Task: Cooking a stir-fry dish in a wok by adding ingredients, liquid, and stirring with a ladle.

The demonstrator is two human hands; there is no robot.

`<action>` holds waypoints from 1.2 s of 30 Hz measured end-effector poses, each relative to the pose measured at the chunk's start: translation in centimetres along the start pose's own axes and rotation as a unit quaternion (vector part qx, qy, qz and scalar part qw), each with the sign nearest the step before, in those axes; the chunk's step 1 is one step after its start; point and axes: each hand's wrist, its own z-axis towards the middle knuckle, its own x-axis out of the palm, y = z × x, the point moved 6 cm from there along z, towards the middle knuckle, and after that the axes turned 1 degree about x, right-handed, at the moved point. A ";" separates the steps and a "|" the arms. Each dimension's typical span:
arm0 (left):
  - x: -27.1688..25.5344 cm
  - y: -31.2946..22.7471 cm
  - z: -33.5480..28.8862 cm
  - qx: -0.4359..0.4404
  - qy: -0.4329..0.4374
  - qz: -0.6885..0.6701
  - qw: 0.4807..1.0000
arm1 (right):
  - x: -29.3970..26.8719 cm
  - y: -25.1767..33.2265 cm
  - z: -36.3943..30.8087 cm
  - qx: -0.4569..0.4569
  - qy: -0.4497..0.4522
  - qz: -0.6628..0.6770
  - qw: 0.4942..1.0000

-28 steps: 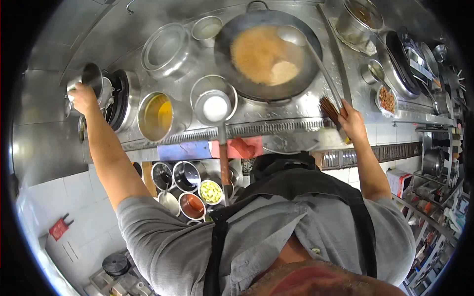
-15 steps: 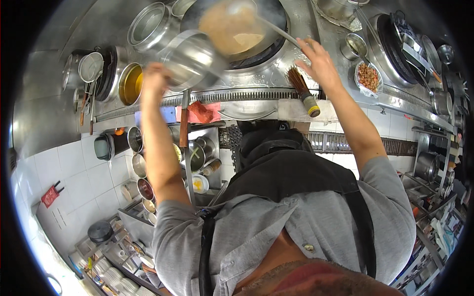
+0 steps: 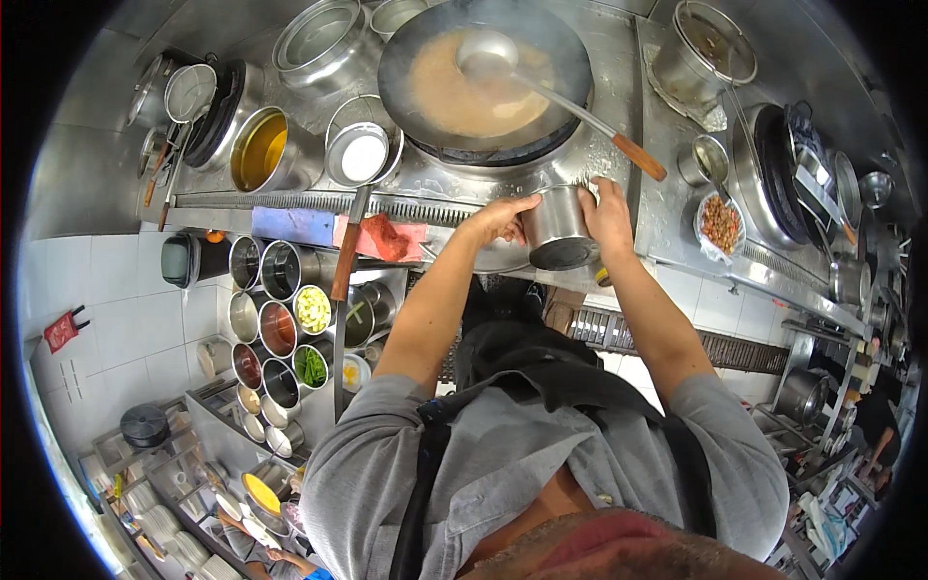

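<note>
A steel pot (image 3: 558,215) is between my hands in front of the stove, its dark round end toward me. My left hand (image 3: 501,220) grips its left side with thumb and fingers, while my right hand (image 3: 609,215) clasps the right side. Beyond it sits a wide dark wok (image 3: 406,106) with cloudy brown liquid (image 3: 440,101), steaming. A ladle (image 3: 488,55) rests in the liquid, its wooden handle (image 3: 639,157) sticking out over the right rim. Below the pot only the yellow-banded end of a brush (image 3: 603,276) shows.
To the left, a long-handled ladle (image 3: 356,208) holding something white lies over a container, near a pot of yellow oil (image 3: 261,150). Folded cloths (image 3: 290,224) line the counter edge. Several ingredient tins (image 3: 278,329) stand lower left. At right is a bowl of chopped brown food (image 3: 720,227).
The blurred steel pot by my left hand has come right and toward me, into both hands. My right hand has left the area by the ladle handle and come down to the pot.
</note>
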 end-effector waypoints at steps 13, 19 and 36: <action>-7.4 4.9 6.1 -0.147 -0.193 0.090 0.966 | 0.8 0.9 8.6 0.173 0.391 0.132 0.894; -16.3 1.7 -8.7 0.116 -0.399 0.279 0.866 | 0.5 2.3 7.3 -0.104 0.163 -0.147 0.970; -37.8 -0.7 -3.9 -0.135 -0.422 0.578 0.685 | 3.9 8.5 0.8 0.019 0.162 -0.074 0.984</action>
